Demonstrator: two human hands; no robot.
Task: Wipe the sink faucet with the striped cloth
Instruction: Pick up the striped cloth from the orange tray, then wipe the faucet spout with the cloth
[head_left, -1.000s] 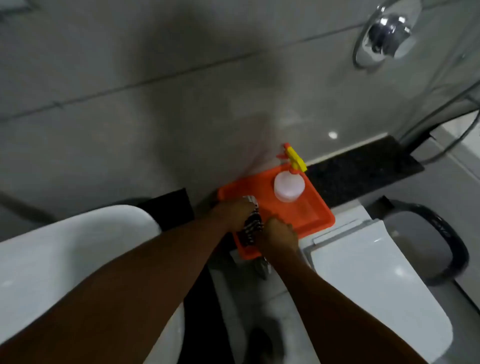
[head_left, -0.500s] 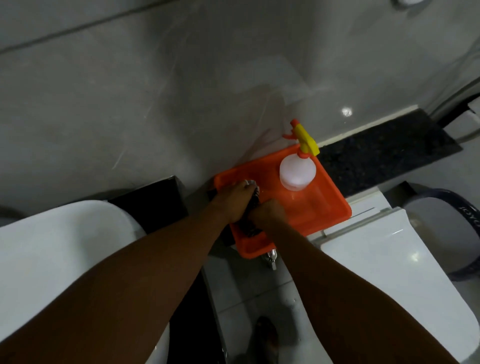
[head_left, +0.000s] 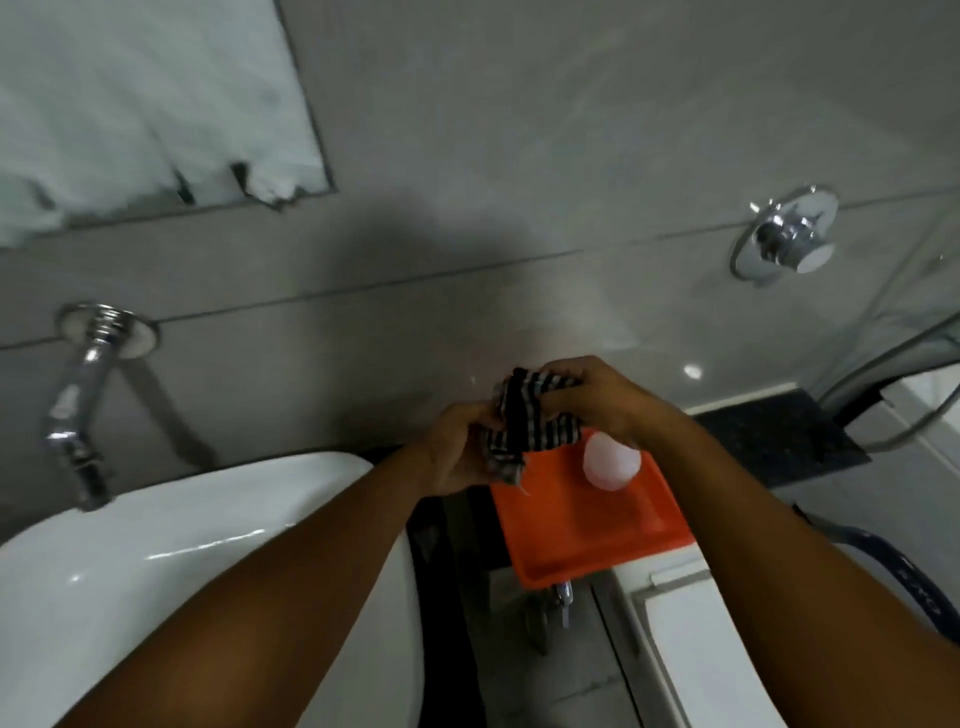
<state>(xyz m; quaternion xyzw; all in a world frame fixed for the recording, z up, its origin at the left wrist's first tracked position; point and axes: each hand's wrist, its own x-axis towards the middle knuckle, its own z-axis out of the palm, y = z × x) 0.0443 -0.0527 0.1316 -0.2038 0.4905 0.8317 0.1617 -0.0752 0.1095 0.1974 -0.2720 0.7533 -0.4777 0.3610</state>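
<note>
The striped black-and-white cloth (head_left: 524, 423) hangs bunched above the orange tray (head_left: 587, 525), held by both hands. My left hand (head_left: 457, 447) grips its lower left part and my right hand (head_left: 597, 395) grips its upper right part. The chrome sink faucet (head_left: 78, 405) juts from the tiled wall at the far left, its spout over the white sink (head_left: 171, 561). Both hands are well to the right of the faucet and apart from it.
A white spray bottle (head_left: 610, 465) stands in the tray, its top hidden by my right wrist. A chrome wall valve (head_left: 784, 239) sits at upper right, a mirror (head_left: 145, 104) at upper left. A white toilet tank (head_left: 701, 644) lies at lower right, with hoses beyond.
Both hands have lifted the striped cloth up out of the orange tray. The camera has tilted up and left, bringing the faucet and mirror into view.
</note>
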